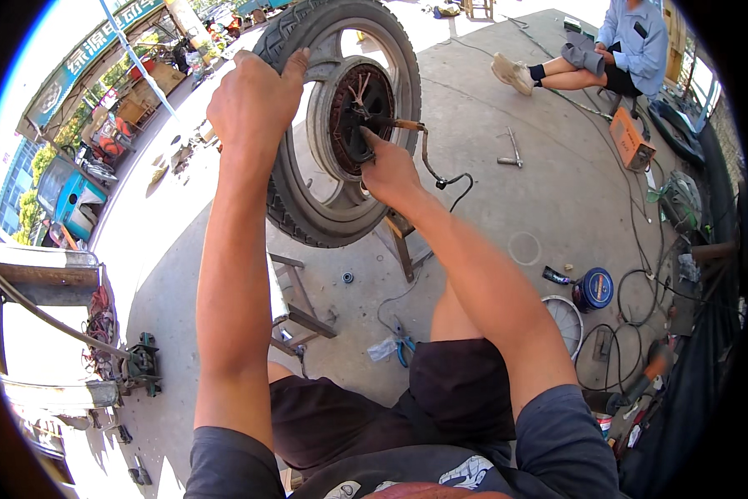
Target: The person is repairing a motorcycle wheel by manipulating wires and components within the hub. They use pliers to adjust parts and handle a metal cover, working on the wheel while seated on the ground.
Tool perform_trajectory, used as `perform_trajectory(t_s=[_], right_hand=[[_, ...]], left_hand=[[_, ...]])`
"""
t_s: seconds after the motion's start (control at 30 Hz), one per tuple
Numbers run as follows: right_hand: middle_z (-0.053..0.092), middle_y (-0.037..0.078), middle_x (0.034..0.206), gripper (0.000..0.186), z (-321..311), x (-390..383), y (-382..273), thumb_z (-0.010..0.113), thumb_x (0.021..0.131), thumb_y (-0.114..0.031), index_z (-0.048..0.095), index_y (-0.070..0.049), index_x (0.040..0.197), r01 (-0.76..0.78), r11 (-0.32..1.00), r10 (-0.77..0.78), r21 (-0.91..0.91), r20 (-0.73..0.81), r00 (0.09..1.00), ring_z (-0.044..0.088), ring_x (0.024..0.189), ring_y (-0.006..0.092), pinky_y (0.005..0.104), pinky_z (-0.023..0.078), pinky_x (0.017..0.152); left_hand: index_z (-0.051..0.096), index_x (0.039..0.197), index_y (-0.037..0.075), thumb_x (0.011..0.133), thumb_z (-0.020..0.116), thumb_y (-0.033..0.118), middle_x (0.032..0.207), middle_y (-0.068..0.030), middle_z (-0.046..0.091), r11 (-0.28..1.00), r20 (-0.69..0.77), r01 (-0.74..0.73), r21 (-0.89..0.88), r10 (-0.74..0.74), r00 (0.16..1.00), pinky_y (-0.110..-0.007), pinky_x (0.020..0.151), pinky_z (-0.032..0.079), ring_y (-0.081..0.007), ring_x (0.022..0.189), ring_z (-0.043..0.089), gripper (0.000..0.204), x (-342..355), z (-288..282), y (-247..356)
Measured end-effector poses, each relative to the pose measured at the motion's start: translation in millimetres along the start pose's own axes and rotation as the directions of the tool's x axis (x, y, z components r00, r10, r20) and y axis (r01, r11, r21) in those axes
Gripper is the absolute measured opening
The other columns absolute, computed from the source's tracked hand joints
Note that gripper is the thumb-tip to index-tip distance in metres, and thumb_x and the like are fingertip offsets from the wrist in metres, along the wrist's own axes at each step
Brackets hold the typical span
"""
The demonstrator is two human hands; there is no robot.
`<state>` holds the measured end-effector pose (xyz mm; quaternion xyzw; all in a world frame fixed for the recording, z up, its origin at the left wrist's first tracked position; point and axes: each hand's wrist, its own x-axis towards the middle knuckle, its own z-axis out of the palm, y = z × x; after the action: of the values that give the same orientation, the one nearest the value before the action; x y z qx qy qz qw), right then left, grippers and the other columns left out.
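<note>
A spoked wheel with a black tyre (307, 223) is held up in front of me, its hub turned partly toward me. In the hub sits a dark motor core (351, 140) ringed by copper windings, with loose wire ends sticking up. An axle with a black cable (426, 158) juts out to the right. My left hand (259, 98) is closed over the wheel's upper left side, thumb on the rim, other fingers partly hidden. My right hand (391, 173) is closed at the hub's lower right, one digit against the core; its remaining fingers are mostly hidden.
A low stand (299, 312) is below the wheel. Pliers (403, 343), a hammer-like tool (512, 154), a blue tub (593, 289) and a round pale cover (564, 320) lie on the floor. Cables trail right near an orange box (632, 140). A seated person (632, 41) is far right.
</note>
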<state>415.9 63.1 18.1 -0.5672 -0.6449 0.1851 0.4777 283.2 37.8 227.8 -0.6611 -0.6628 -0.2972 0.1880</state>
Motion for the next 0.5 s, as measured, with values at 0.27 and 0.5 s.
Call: perform_trajectory(t_s=[0.27,0.5], right_hand=[[0.071,0.030,0.096,0.071,-5.1,-2.0,-15.1,0.055,0.081,-0.006,0.048,-0.010,0.151,0.140,0.986,-0.134,0.085,-0.075,0.988,0.069,0.093,0.0468,0.0534,0.053,0.089],[0.071,0.031,0.096,0.070,-4.2,1.7,-13.3,0.053,0.080,-0.005,0.049,-0.009,0.151,0.182,0.977,-0.170,0.108,-0.110,0.979,0.068,0.092,0.0481,0.0535,0.053,0.089]], left_hand=[[0.061,0.120,-0.012,0.091,0.058,0.070,0.104,-0.0297,0.072,1.000,0.017,0.000,0.002,0.000,1.000,-0.050,0.087,0.054,-0.0435,0.101,0.071,0.086,0.4,-0.6,1.6],[0.063,0.111,-0.011,0.090,0.065,0.065,0.091,-0.0262,0.074,0.999,-0.077,-0.051,-0.010,0.050,0.996,-0.049,0.079,0.057,-0.0423,0.089,0.074,0.079,-1.4,4.5,-3.2]])
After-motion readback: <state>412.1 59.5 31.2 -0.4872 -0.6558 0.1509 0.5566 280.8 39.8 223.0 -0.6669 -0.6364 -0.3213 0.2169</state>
